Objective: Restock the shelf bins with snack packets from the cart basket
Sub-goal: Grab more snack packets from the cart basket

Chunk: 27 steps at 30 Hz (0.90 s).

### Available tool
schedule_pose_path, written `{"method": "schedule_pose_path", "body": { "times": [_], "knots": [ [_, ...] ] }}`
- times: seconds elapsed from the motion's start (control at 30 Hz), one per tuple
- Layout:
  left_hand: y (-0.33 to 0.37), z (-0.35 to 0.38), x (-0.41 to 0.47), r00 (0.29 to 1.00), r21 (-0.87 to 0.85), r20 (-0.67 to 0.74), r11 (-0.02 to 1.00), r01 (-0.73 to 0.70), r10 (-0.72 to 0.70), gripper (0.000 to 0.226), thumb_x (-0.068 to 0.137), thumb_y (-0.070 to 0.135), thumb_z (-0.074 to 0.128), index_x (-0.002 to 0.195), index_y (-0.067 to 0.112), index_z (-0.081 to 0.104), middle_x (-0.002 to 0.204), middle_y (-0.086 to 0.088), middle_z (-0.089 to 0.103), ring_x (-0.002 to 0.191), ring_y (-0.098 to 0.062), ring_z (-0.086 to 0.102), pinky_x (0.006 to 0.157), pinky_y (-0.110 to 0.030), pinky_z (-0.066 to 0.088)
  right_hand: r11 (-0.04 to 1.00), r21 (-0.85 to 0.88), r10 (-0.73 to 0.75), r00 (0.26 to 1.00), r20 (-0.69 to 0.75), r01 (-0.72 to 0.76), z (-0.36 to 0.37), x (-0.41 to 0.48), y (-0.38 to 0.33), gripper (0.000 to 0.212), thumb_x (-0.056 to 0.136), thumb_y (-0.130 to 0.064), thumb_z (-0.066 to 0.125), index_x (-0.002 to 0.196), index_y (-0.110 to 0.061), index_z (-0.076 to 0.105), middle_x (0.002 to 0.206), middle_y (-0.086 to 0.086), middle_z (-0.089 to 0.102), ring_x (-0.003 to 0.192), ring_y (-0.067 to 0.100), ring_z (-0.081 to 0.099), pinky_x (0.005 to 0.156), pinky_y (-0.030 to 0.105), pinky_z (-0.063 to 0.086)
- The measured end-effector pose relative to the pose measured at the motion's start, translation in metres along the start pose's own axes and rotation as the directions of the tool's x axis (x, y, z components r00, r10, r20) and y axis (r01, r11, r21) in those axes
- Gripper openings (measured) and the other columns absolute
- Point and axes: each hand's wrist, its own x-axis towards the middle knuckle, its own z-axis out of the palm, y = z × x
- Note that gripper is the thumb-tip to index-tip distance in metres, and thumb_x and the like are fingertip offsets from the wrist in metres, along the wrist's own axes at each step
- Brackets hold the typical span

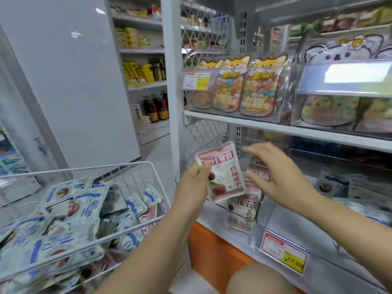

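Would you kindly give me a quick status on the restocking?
Left hand pinching a pink packet at the shelf bin. Right hand open beside it. Basket full of packets. Nothing blocking the bin.

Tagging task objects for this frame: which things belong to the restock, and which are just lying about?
Job: left hand gripping pink packet; right hand, open beside it; clear bin; cart basket; blue packets.
Just there: candy pouches; dark bottles; lower price tag.

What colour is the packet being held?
The packet in the left hand is white, pink-topped, with red fruit. Head view.
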Motion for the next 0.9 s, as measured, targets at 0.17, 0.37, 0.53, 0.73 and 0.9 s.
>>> {"method": "schedule_pose_path", "body": {
  "times": [0.17, 0.37, 0.53, 0.73, 0.9],
  "knots": [
    [-0.005, 0.026, 0.027, 0.968, 0.134, 0.248, 0.989, -0.055, 0.021, 0.038, 0.102, 0.04, 0.048, 0.092, 0.006, 0.06, 0.087, -0.006, 0.061, 0.072, -0.011, 0.066, 0.084, -0.037, 0.056, 0.967, 0.102, 0.22, 0.967, 0.132, -0.234, 0.006, 0.018, 0.012, 0.064, 0.082, -0.032, 0.078, 0.14, -0.027, 0.05, 0.126, -0.016, 0.053, 0.117, -0.001, 0.048, 0.09, 0.008, 0.032],
    [-0.028, 0.019, 0.046, 0.918, 0.294, 0.391, 0.936, -0.192, 0.065, 0.02, 0.097, 0.024, 0.061, 0.091, 0.005, 0.066, 0.077, -0.003, 0.067, 0.073, -0.011, 0.061, 0.076, -0.029, 0.051, 0.972, 0.022, 0.218, 0.937, 0.272, -0.233, 0.019, 0.007, 0.014, 0.026, 0.081, -0.034, 0.078, 0.105, -0.029, 0.071, 0.094, -0.011, 0.071, 0.086, 0.007, 0.064, 0.076, 0.026, 0.05],
    [-0.039, 0.014, 0.053, 0.894, 0.65, 0.444, 0.708, -0.275, -0.06, 0.017, 0.089, 0.023, 0.072, 0.104, 0.022, 0.063, 0.085, 0.0, 0.067, 0.077, -0.015, 0.062, 0.068, -0.027, 0.049, 0.96, -0.254, 0.218, 0.885, 0.412, -0.118, 0.039, -0.006, 0.002, 0.018, 0.09, -0.042, 0.062, 0.099, -0.029, 0.069, 0.093, -0.003, 0.068, 0.098, 0.02, 0.059, 0.083, 0.033, 0.048],
    [-0.044, 0.02, 0.051, 0.9, 0.753, 0.423, 0.595, -0.282, -0.109, 0.046, 0.094, 0.024, 0.064, 0.138, 0.021, 0.05, 0.119, -0.002, 0.067, 0.105, -0.018, 0.063, 0.088, -0.029, 0.05, 0.896, -0.442, 0.228, 0.898, 0.376, -0.042, 0.041, -0.006, -0.002, 0.015, 0.092, -0.046, 0.057, 0.088, -0.032, 0.06, 0.087, -0.007, 0.07, 0.092, 0.019, 0.058, 0.104, 0.036, 0.028],
    [-0.047, 0.034, 0.05, 0.902, 0.767, 0.42, 0.572, -0.291, -0.104, 0.05, 0.094, 0.018, 0.06, 0.142, 0.018, 0.049, 0.126, -0.007, 0.064, 0.115, -0.024, 0.059, 0.095, -0.035, 0.05, 0.841, -0.541, 0.249, 0.895, 0.371, -0.01, 0.043, -0.005, -0.006, 0.015, 0.095, -0.04, 0.053, 0.093, -0.03, 0.064, 0.087, -0.004, 0.069, 0.087, 0.019, 0.059, 0.103, 0.035, 0.025]
  ]
}}
